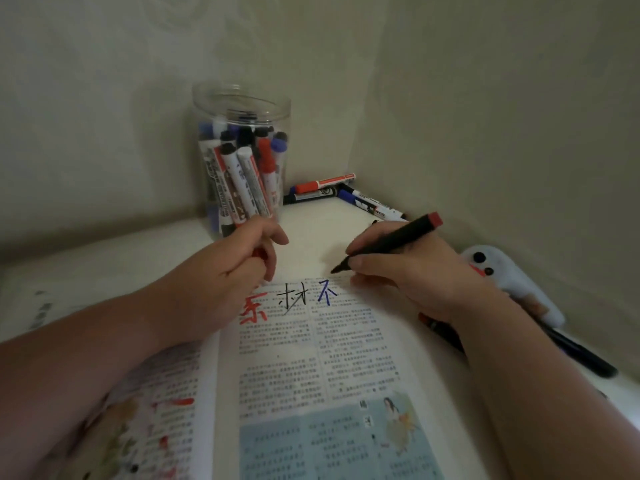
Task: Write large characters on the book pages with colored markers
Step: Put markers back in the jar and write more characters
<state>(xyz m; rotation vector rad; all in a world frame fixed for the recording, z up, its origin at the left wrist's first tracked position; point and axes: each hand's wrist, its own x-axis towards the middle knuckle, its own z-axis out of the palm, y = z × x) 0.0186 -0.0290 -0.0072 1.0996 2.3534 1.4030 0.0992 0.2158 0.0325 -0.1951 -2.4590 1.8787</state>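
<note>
An open book [346, 368] lies on the white table in front of me. Along the top of its right page stand a red character [254, 308], a black character [294, 299] and a blue character [327, 294]. My right hand [408, 275] grips a dark marker with a red end [391, 242], uncapped, its tip hovering just above the page's top edge, right of the blue character. My left hand [239, 271] rests on the book's top edge and holds a small red piece [259, 253], probably a cap, in its curled fingers.
A clear plastic jar [242, 157] full of markers stands behind my left hand. Loose red, black and blue markers [325, 188] lie in the corner by the wall. A white eraser with dark dots [512, 282] and more markers [571, 348] lie right of my right arm.
</note>
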